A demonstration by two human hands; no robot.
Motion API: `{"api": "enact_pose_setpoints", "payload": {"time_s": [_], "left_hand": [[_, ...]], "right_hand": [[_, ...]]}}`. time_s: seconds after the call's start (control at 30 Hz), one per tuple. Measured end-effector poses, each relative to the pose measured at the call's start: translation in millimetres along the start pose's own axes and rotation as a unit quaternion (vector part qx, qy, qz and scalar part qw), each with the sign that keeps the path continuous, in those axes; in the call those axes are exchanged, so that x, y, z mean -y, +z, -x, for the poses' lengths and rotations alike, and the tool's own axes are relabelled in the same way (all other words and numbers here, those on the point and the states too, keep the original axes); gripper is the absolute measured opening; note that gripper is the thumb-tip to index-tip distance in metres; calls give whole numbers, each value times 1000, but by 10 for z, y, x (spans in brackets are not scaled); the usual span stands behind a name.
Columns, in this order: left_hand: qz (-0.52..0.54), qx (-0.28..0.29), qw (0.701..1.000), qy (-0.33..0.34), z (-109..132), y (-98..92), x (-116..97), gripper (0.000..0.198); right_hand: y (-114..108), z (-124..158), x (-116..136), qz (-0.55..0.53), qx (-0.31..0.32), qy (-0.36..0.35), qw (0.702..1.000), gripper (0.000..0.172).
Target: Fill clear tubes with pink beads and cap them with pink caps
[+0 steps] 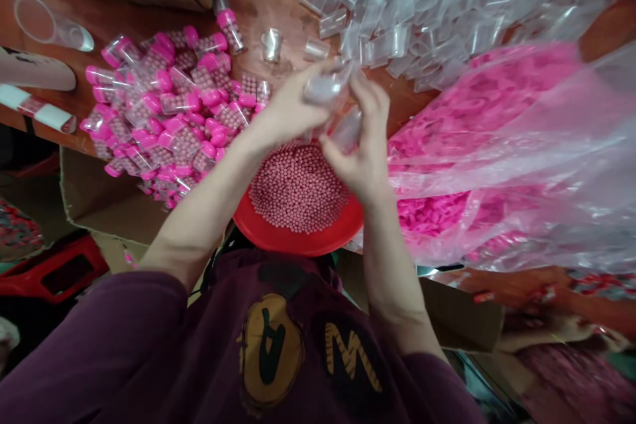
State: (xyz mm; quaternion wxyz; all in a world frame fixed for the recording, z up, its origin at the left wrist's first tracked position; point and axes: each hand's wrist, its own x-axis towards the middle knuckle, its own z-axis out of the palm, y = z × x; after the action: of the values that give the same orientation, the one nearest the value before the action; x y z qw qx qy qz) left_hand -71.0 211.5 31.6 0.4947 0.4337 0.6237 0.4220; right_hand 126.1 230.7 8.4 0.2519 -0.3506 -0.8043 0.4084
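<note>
1. Left hand [293, 106] is closed snugly on a clear, empty-looking plastic tube [322, 89], which sits up between both hands.
2. Right hand [360, 152] is curled nearly shut beside a second clear plastic tube [346, 131]. Fingers block it, so can't tell if it's actually holding that one.
3. Just below, a round red dish [298, 242] holds small pink beads [298, 189].
4. Further out: pink-capped bead-filled tubes [169, 122] on the left, a clear bag of pink caps [477, 112] on the right.
</note>
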Motion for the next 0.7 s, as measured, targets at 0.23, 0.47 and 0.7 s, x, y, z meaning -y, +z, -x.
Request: {"api": "enact_pose_setpoints", "payload": {"time_s": [0.23, 0.47, 0.7], "left_hand": [[-240, 162, 954, -80, 1264, -60, 259, 77], [-239, 47, 969, -39, 181, -524, 335, 37], [-406, 360, 838, 65, -706, -42, 720, 55]], "right_hand": [[401, 1315, 184, -9, 102, 100, 990, 80], [-425, 836, -207, 84, -43, 158, 983, 32], [-378, 31, -920, 243, 176, 301, 905, 94]]}}
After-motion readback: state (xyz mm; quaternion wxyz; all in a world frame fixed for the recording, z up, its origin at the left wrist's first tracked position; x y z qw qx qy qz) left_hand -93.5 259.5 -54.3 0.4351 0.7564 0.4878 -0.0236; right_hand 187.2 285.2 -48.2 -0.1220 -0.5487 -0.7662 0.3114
